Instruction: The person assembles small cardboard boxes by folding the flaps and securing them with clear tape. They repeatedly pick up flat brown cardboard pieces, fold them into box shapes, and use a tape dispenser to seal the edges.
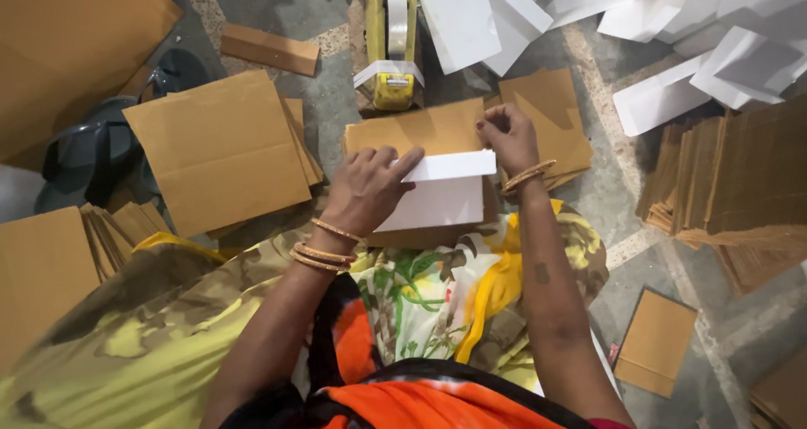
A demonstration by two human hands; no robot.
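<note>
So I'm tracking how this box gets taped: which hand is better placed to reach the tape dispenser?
Probably the right hand. It pinches the cardboard at its far edge, just below the yellow tape dispenser. The left hand lies flat on the white sheet, holding it down, and sits farther back.

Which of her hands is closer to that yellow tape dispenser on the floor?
Right. The right hand pinches the cardboard just below the tape dispenser; the left hand lies lower, on the white sheet.
</note>
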